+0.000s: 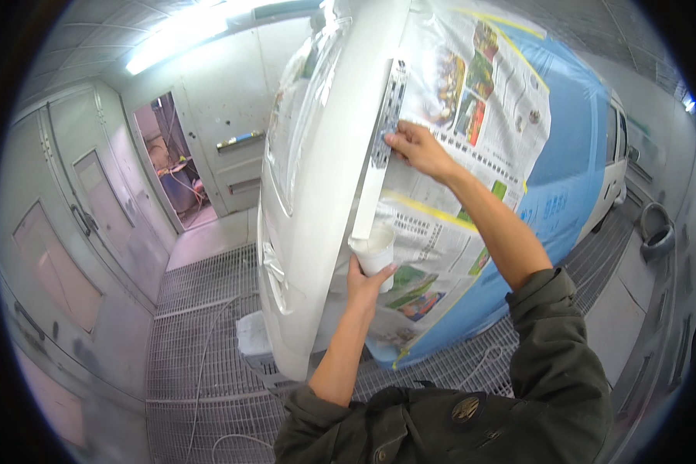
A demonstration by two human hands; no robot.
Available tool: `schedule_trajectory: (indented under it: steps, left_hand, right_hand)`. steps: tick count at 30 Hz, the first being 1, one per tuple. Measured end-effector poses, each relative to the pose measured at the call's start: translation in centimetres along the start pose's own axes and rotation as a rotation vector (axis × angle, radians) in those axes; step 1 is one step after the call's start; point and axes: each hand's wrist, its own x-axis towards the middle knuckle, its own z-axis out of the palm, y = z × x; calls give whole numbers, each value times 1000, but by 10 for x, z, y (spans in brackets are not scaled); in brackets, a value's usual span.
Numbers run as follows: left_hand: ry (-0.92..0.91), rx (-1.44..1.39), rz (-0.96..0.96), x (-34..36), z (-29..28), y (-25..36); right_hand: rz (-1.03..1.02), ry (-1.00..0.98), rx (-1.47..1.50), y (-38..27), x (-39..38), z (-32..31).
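Observation:
My left hand is wrapped round a white cup with pale liquid on its inside. In my right hand is a mixing stick, pinched near its middle. The stick is long and flat, with dark markings along its upper half and a white coating on its lower half. It slants downward, its lower end at the cup's rim; whether the tip dips into the liquid cannot be made out. Both hands are in front of a white vehicle masked with printed newspaper sheets.
Blue masking film covers the vehicle's side, edged with yellow tape. Below is a metal grate floor with a thin hose on it. Grey doors stand at the left, near an opening. Dark tyre-like rings lie at the right.

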Motion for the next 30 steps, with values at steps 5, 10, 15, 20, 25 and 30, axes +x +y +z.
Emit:
schedule_trajectory:
  steps: [5,10,15,20,25,30]
  left_hand:
    - [-33,-25,49,10,27,-25]
    - [-1,-29,34,7,18,-14]
    - [-2,-42,35,7,21,-13]
    - [13,-29,35,7,22,-15]
    - [15,-6,38,3,26,-6]
    - [63,78,84,5,24,-10]
  right_hand:
    - [23,39,-29,9,-10,-26]
    - [9,26,-11,2,-8,-15]
    - [-54,48,-4,10,-6,-16]
    - [-188,-14,-156,17,-27,-8]
    - [-215,-50,-381,29,-75,19]
    - [-112,110,-213,25,-70,8]
